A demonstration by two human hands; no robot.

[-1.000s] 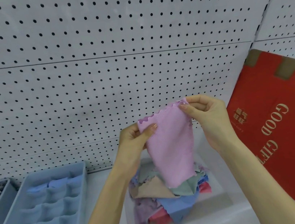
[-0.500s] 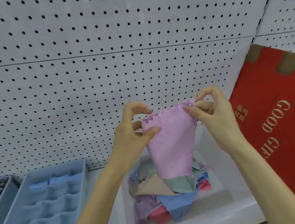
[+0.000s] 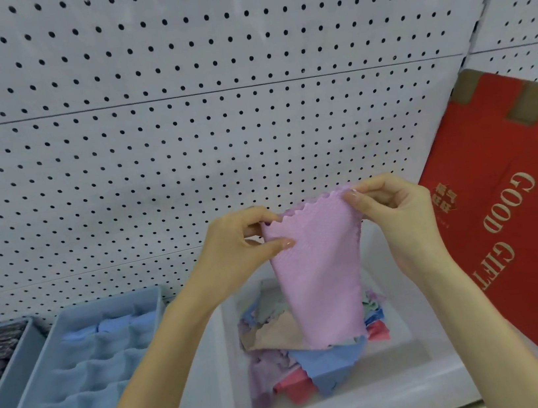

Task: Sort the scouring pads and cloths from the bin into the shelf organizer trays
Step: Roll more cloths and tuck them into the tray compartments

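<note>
Grip: left hand [image 3: 238, 242] and right hand [image 3: 397, 217] each pinch a top corner of the pink cloth [image 3: 322, 275], thumb against forefinger. Location: cloth hangs above the clear bin [image 3: 424, 386], lower edge just over the heap of mixed cloths [image 3: 317, 363]. Destination, likely: blue organizer tray [image 3: 81, 375], left of the bin, a few blue cloths in its far cells. Risks: pinches are shallow, so a corner may slip and drop the cloth back; the trailing hem may drag loose cloths out; a loose fold may spill across two cells.
</note>
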